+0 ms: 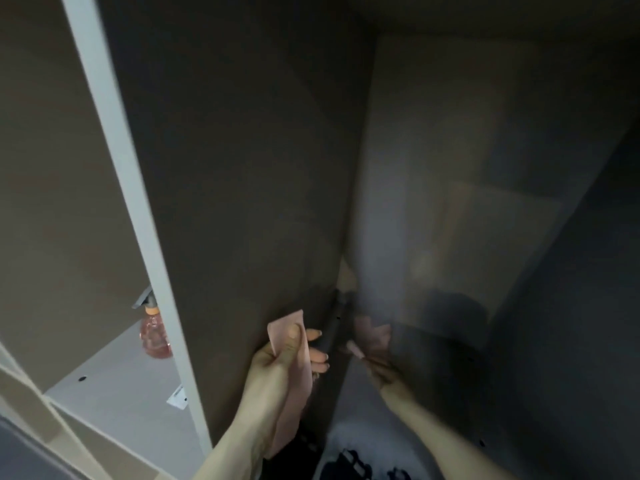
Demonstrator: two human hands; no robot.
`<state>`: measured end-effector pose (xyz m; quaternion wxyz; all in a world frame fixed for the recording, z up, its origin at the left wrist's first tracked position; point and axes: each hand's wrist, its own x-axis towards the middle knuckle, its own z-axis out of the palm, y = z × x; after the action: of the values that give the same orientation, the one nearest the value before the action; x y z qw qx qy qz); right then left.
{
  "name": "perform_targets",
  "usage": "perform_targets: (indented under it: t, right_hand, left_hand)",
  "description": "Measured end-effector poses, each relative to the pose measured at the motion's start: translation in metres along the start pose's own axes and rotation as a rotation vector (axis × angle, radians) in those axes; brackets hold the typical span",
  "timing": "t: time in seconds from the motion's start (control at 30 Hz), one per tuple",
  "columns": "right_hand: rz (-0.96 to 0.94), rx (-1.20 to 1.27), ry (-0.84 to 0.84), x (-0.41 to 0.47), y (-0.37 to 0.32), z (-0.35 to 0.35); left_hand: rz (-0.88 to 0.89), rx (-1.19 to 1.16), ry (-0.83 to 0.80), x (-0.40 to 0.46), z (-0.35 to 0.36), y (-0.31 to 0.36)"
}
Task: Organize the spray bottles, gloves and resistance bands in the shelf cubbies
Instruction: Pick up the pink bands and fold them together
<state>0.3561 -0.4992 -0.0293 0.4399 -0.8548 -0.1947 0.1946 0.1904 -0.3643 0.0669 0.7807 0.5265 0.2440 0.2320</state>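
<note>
My left hand grips a pink resistance band deep in a dark shelf cubby, thumb pressed on its upper end; the band hangs down along my wrist. My right hand is blurred in the shadow just to the right, and its fingers look curled round a small pink piece of band. A dark bar-like object stands between the two hands; I cannot tell what it is. A pink spray bottle with a grey trigger stands in the neighbouring cubby to the left. Black gloves lie at the bottom.
A white vertical shelf divider separates the left cubby from the dark one. The left cubby's pale floor holds a small white label. Dark cubby walls close in at the back and right.
</note>
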Motion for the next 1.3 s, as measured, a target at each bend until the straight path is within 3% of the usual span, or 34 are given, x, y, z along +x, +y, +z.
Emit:
perform_targets:
  t: [0.07,0.13,0.37,0.43,0.57,0.73,0.93,1.07,1.13,1.2,1.3]
  right_hand:
    - [0.078,0.212,0.058,-0.009,-0.017,-0.022]
    - [0.039,0.385,0.081,-0.022,-0.021,-0.044]
    - [-0.167,0.908,-0.14,-0.066,-0.06,-0.095]
    - [-0.217,0.923,-0.237,-0.081,-0.074,-0.094]
    - [-0.251,0.956,-0.275,-0.111,-0.095,-0.089]
    - [-0.309,0.957,-0.194,-0.142,-0.107,-0.091]
    - [-0.368,0.974,-0.129,-0.161,-0.118,-0.093]
    - [-0.354,0.96,-0.084,-0.176,-0.123,-0.093]
    - [-0.311,0.962,-0.046,-0.182,-0.123,-0.091]
    - [-0.152,0.903,-0.024,-0.183,-0.125,-0.089]
    - [0.167,0.647,-0.179,-0.187,-0.13,-0.089]
  left_hand:
    - [-0.009,0.005,0.01,-0.002,0.003,0.003]
    - [-0.007,0.036,0.009,-0.001,0.006,0.005]
    - [-0.077,0.088,-0.053,-0.005,0.025,0.023]
    - [-0.098,0.11,-0.137,-0.012,0.035,0.031]
    - [-0.134,0.173,-0.234,-0.018,0.048,0.035]
    - [-0.068,0.109,-0.302,-0.036,0.054,0.046]
    - [-0.139,0.128,-0.35,-0.059,0.052,0.066]
    - [-0.002,0.116,-0.366,-0.066,0.05,0.072]
    - [0.033,0.067,-0.356,-0.066,0.051,0.072]
    - [0.067,0.091,-0.355,-0.068,0.053,0.072]
    - [0.106,0.161,-0.372,-0.072,0.053,0.069]
